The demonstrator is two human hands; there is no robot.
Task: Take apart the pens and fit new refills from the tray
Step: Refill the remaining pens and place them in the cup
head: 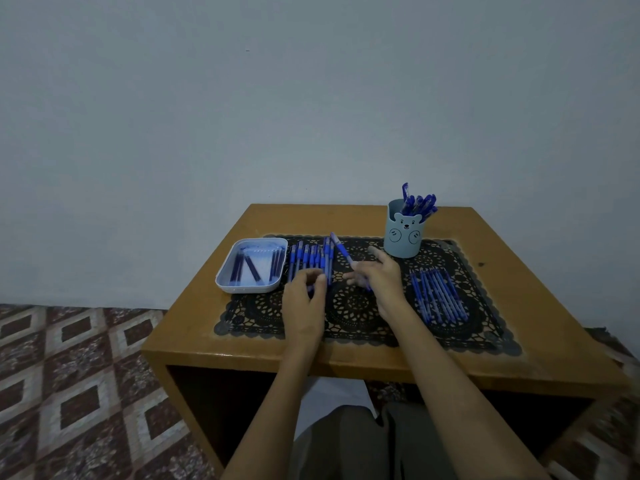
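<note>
Pens sit all across this tabletop (502, 271). Near the left edge a white tray (242, 289) holds dark refills (254, 268). Just beside it lies a row of pens (308, 258), and my left grip (304, 296) is curled over their near ends; I cannot tell if it pinches one. At the middle my right grip (381, 282) pinches a blue pen (341, 251), which slants toward the far edge. It seems light, stiff and slick, so I'd take the darker sleeve and twist. Toward the far right corner is a bear-faced cup (403, 237). No writing is readable.
</note>
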